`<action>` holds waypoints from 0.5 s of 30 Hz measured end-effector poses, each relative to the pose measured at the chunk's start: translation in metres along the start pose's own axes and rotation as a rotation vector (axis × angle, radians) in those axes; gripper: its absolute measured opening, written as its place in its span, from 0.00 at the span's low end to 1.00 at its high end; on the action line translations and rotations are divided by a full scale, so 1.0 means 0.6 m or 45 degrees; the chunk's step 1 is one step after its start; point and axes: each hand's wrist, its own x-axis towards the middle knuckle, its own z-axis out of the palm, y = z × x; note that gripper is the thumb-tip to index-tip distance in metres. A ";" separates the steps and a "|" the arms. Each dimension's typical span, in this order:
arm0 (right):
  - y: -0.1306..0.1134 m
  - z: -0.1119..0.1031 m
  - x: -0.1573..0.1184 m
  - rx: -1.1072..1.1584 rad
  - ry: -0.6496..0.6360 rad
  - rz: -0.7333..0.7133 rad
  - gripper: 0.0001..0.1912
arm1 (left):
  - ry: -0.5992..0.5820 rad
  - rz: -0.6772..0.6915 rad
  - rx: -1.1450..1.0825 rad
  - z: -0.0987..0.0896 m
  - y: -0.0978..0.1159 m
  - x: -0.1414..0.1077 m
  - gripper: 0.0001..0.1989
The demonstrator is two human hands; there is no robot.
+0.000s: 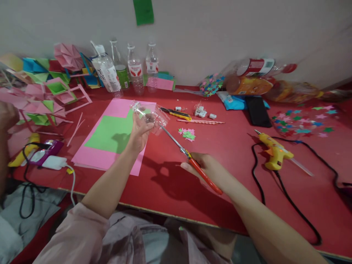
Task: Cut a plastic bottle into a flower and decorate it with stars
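Note:
A cut piece of clear plastic bottle (154,118) is gripped in my left hand (139,132), held above the coloured paper with its open end towards the right. My right hand (206,168) is wrapped round the red handles of long-bladed snips (205,178). Their thin metal blade reaches up and left to the cut edge of the plastic. Whether the blades are apart is too fine to tell. Beneath the left hand lie a green sheet (110,134) and pink sheets (137,167). Small pink and green paper stars (187,134) lie in a pile right of the plastic.
A yellow glue gun (275,151) with a black cord lies on the right, near a phone (257,111). Bottles (135,69) stand along the wall. Behind the stars is a yellow utility knife (178,114). Folded-paper crafts (49,99) and another person's hand (8,115) are at left.

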 end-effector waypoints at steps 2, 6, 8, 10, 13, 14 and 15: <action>-0.002 -0.001 -0.002 0.000 0.010 -0.005 0.31 | -0.002 0.002 -0.010 0.002 0.001 0.000 0.27; -0.002 -0.002 -0.003 0.002 0.005 -0.004 0.30 | 0.003 0.007 -0.024 0.000 0.001 0.000 0.26; 0.001 -0.002 -0.002 -0.010 -0.005 -0.007 0.30 | 0.002 0.009 -0.007 -0.003 -0.001 0.001 0.26; 0.004 -0.002 0.000 -0.023 0.000 -0.015 0.29 | -0.007 0.004 0.017 -0.007 -0.002 0.002 0.27; 0.007 -0.002 0.001 -0.017 -0.016 -0.028 0.29 | -0.024 0.000 0.048 -0.012 -0.004 0.004 0.27; 0.007 -0.002 0.001 -0.007 -0.028 -0.032 0.29 | -0.030 0.001 0.058 -0.014 -0.005 0.005 0.27; 0.007 -0.002 0.001 0.005 -0.041 -0.038 0.29 | -0.035 0.002 0.067 -0.015 -0.005 0.005 0.27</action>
